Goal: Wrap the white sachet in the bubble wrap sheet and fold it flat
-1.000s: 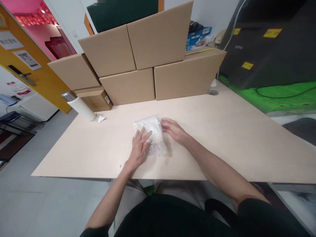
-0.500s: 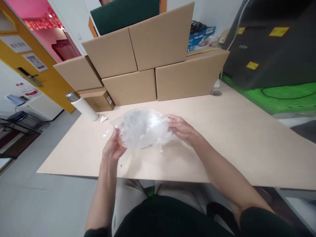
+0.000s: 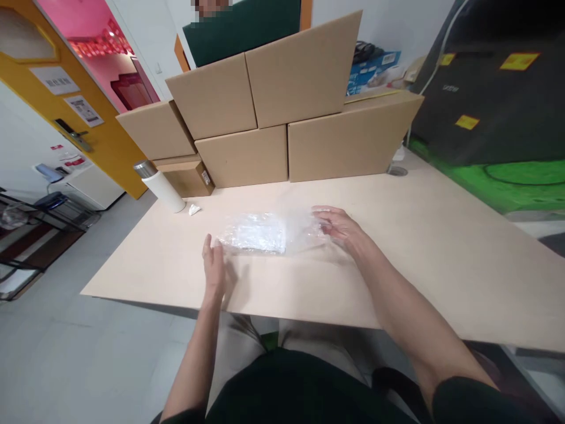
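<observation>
A clear, wrinkled plastic bag [image 3: 304, 227] stretches across the middle of the table, low over its top. A flat, shiny, pale item [image 3: 260, 234] shows inside its left half; glare hides what kind it is. My right hand [image 3: 339, 227] is closed on the bag's right end, thumb and fingers pinching the film. At the other end, my left hand [image 3: 214, 265] holds its fingers stretched and slightly apart, close beside the bag's left edge. Whether it touches the film I cannot tell.
Cardboard boxes [image 3: 242, 156] are stacked along the back of the table [image 3: 282, 288]. A white bottle with a steel cap [image 3: 165, 191] stands at the back left, near a crumpled white scrap [image 3: 194, 209]. Right of the table is a large black machine [image 3: 494, 88].
The bag has come down and flattened lengthwise, with the pale item now distinct. My left hand has loosened and straightened its fingers; my right hand keeps its end. The view has shifted slightly left.
</observation>
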### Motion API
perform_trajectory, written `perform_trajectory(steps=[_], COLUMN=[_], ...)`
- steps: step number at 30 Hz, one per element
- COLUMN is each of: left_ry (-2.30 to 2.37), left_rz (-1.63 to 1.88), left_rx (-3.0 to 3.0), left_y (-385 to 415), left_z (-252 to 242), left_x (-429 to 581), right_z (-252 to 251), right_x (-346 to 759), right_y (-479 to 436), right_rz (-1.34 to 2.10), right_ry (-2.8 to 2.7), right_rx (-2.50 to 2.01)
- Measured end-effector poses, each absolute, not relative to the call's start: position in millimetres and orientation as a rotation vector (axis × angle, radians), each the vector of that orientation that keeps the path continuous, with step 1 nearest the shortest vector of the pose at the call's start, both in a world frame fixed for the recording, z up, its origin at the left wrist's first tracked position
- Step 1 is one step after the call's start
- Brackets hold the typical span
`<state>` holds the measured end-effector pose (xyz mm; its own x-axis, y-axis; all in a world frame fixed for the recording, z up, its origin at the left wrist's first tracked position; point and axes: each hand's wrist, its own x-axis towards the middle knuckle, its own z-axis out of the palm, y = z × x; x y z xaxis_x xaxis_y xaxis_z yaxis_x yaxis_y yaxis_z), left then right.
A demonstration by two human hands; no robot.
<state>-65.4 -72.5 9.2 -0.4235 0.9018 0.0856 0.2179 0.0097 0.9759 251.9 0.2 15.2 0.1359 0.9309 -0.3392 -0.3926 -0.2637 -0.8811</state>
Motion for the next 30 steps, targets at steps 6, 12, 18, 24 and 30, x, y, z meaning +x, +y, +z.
perform_trajectory(steps=[6,12,18,24,30], left_ry=[1.815,1.562,1.361,1.307,1.345], left_rz=[1.233,0.680,1.151,1.768,1.377], left_rx=[2.238,2.487,2.464,2.345,2.468], left_y=[-79,-55,-50,-72,-120], left_z=[18,36,49,48,22], left_x=[-19,7,3,-37,-91], right_z=[25,36,31,23,13], right_x=[253,239,233,249,278], right_y=[-20,-32,-24,-7,-2], right_rz=[1.657,1.683,1.593,1.392,0.590], right_ry=[-1.136,-1.399,-1.003,-0.738,-1.286], right_rx=[-0.978,-0.789,-0.887,-1.131,-1.704])
